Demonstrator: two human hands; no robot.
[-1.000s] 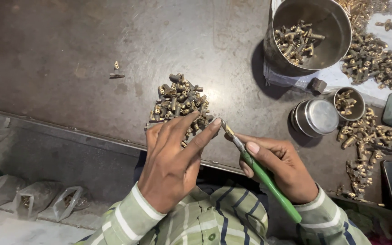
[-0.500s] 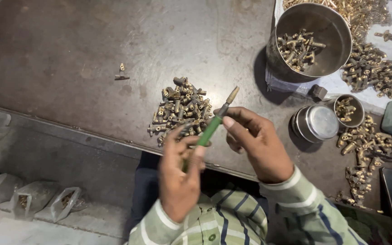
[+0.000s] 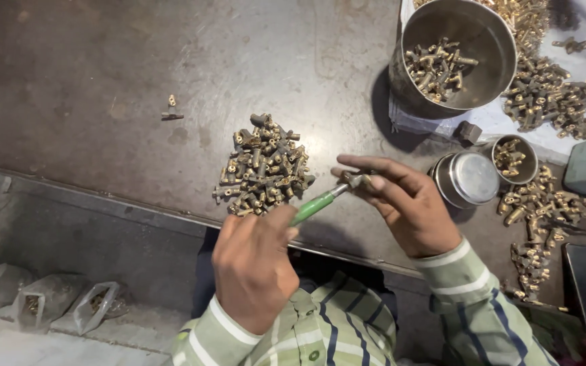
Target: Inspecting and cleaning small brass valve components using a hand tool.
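Head view: the left hand is clenched around the lower end of a green-handled tool, its handle running up and to the right out of that grip. The tool's long axis slants from lower left to upper right, and its metal tip ends at a small brass fitting. The right hand pinches that fitting between thumb and fingertips, so the fitting sits at the tool's far end, up and to the right of the left hand's grip and in the right hand's own grip. Both hands hover above the near edge of the dark tabletop, not resting on it as far as can be told.

Just beyond the tool, to its upper left, lies a pile of fittings on the tabletop, nearer the left hand than the right. A single loose fitting lies well apart to the left. To the upper right stands a steel bowl with more fittings inside, and beside the right hand a small round tin and a small cup holding a few pieces. More fittings are scattered along the right side. Plastic bags lie below the tabletop's edge at the lower left.
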